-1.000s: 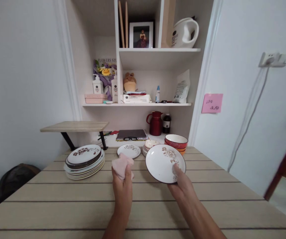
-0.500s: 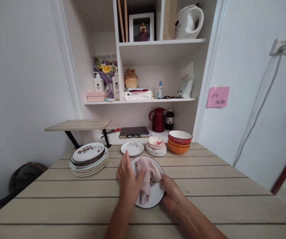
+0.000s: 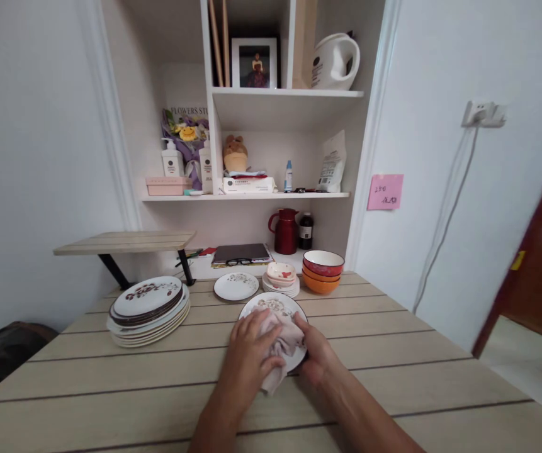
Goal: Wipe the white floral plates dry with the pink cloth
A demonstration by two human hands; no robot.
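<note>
A white plate [image 3: 274,304] with a dark rim and a floral print is held in front of me, its near side tipped toward me. My right hand [image 3: 318,353] grips its right edge, thumb on the upper face and fingers underneath. On the plate lies a crumpled pale pink cloth [image 3: 286,340], one end hanging over the near rim. My left hand [image 3: 252,347] curls over the cloth's left side and presses it against the plate. Just beyond, another white floral plate [image 3: 233,287] rests flat on the table [image 3: 167,377].
To the left stands a stack of plates [image 3: 150,299] beside a small wooden riser [image 3: 129,242]. Small dishes [image 3: 281,274] on saucers and a stack of red and orange bowls [image 3: 322,274] sit at the back right. Behind them are a closed laptop [image 3: 241,253] and a red jug [image 3: 286,233].
My left hand has come down from beside the plate onto the cloth and closed over it. The cloth has shifted toward the near rim, baring the flowers. The view has swung slightly right.
</note>
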